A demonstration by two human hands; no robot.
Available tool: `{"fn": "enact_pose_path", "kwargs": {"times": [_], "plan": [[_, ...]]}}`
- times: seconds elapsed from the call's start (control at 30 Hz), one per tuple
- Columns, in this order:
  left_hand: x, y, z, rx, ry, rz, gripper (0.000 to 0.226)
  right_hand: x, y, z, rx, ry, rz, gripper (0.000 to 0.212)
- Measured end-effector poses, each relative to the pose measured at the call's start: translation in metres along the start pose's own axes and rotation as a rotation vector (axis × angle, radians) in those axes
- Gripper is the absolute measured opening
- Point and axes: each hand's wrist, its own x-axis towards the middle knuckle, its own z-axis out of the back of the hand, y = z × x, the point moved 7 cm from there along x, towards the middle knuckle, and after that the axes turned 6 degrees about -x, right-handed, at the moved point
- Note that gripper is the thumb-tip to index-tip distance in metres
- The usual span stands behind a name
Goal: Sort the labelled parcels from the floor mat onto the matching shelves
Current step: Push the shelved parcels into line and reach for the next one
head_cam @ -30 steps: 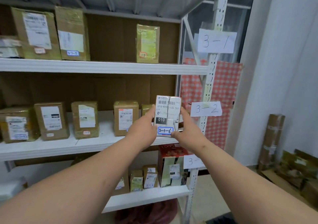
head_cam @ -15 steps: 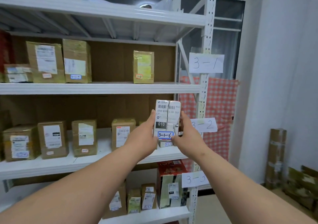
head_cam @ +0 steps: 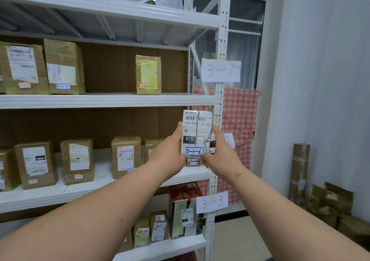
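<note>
I hold a small white parcel (head_cam: 197,132) upright in front of the rack, its blue-edged tag reading 3-1-6. My left hand (head_cam: 170,152) grips its left side and my right hand (head_cam: 220,154) grips its right side and lower corner. The parcel hangs level with the 3-2 shelf (head_cam: 190,173), just below the 3-1 shelf (head_cam: 108,100). A paper sign 3-1 (head_cam: 220,70) is taped to the right upright; the 3-2 sign (head_cam: 230,140) is partly hidden behind my right hand. On the 3-1 shelf a taped parcel (head_cam: 148,74) stands with bare board to its right.
Brown parcels (head_cam: 62,66) stand at the left of the 3-1 shelf, and several more line the 3-2 shelf (head_cam: 125,156). A 3-3 sign (head_cam: 212,202) marks the lower shelf with a red box (head_cam: 184,208). Flattened cardboard (head_cam: 300,172) leans against the right wall.
My view has tilted upward, bringing the top shelves into sight. Both hands have kept hold of the parcel, and it has risen slightly relative to the 3-2 shelf.
</note>
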Motion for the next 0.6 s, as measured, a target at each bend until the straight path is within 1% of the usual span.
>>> {"fn": "enact_pose_path", "kwargs": {"times": [0.23,0.43,0.6], "plan": [[-0.005,0.014,0.009,-0.047,-0.021,0.037,0.094,0.0,0.011,-0.012,-0.003,0.052,0.048,0.085],[-0.016,0.042,0.028,-0.022,-0.051,0.098,0.096,0.004,0.028,-0.043,-0.012,0.103,0.074,0.09],[-0.025,0.068,0.047,-0.012,-0.076,0.148,0.092,0.006,0.049,-0.071,0.009,0.146,0.108,0.089]]}}
